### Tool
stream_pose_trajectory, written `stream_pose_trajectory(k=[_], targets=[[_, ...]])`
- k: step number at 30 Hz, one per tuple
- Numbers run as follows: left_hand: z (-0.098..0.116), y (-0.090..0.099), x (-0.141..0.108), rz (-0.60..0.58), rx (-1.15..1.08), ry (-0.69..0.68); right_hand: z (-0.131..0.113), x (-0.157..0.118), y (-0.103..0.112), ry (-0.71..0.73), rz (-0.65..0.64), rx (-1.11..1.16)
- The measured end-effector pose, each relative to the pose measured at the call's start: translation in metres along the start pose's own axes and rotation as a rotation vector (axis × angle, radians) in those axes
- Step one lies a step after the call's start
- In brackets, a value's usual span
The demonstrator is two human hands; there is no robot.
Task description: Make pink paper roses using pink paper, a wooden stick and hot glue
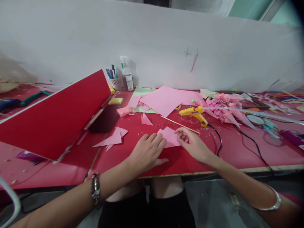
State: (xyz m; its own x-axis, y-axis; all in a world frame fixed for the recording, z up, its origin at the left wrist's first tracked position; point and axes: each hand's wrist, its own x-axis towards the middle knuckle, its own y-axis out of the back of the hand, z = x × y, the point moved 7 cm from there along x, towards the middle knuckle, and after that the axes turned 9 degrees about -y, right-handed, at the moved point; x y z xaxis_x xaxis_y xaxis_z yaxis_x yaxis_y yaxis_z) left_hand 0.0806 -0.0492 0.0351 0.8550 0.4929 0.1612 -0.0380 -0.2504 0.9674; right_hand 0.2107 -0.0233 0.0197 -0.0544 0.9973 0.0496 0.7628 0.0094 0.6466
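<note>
On the red table (133,126) a small pink paper piece (169,136) lies between my two hands. My left hand (150,151) rests palm down at its left side, fingers extended and thumb apart. My right hand (191,142) is at the paper's right edge with its fingers curled; whether it pinches the paper is too small to tell. A thin wooden stick (180,124) lies just beyond the paper. Pink paper scraps (114,138) sit to the left, and another triangular scrap (146,119) lies farther back. A yellow glue gun (196,114) lies beyond my right hand.
Large pink sheets (163,99) lie at the back. A pen cup (116,83) and a bottle (128,79) stand by the wall. At left leans a red board (61,117). Pink decorated cones (223,107), black cords (254,144) and a purple can (293,138) are at right.
</note>
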Motion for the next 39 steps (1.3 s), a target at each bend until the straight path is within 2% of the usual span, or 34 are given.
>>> stream_pose_trajectory(k=[5,9,13,17,21,24,27,29,33,39], targets=[[0.001,0.005,0.015,-0.022,0.128,-0.001,-0.015,-0.012,0.003,-0.031,-0.008,0.102],[-0.007,0.003,0.011,-0.044,0.129,-0.033,-0.034,-0.027,0.009,0.157,-0.064,0.069],[-0.018,0.001,-0.001,-0.026,0.006,-0.044,-0.038,-0.043,0.008,0.417,-0.196,-0.203],[-0.015,-0.007,-0.008,0.009,-0.131,-0.142,-0.030,-0.051,-0.001,0.584,-0.113,-0.530],[-0.009,-0.014,-0.009,0.041,-0.217,-0.224,-0.026,-0.056,-0.021,0.718,-0.056,-0.706],[-0.004,-0.012,-0.014,0.047,-0.282,-0.268,-0.022,-0.055,-0.032,0.722,-0.051,-0.752],[0.003,-0.012,-0.023,-0.040,-0.309,-0.299,-0.016,-0.051,-0.034,0.693,-0.076,-0.698],[0.006,-0.013,-0.028,-0.088,-0.304,-0.256,-0.013,-0.049,-0.032,0.666,-0.098,-0.610],[0.006,-0.014,-0.035,-0.092,-0.300,-0.131,-0.007,-0.043,-0.029,0.563,-0.209,-0.391],[0.001,-0.017,-0.029,-0.060,-0.307,-0.022,-0.012,-0.036,-0.028,0.441,-0.254,-0.285]])
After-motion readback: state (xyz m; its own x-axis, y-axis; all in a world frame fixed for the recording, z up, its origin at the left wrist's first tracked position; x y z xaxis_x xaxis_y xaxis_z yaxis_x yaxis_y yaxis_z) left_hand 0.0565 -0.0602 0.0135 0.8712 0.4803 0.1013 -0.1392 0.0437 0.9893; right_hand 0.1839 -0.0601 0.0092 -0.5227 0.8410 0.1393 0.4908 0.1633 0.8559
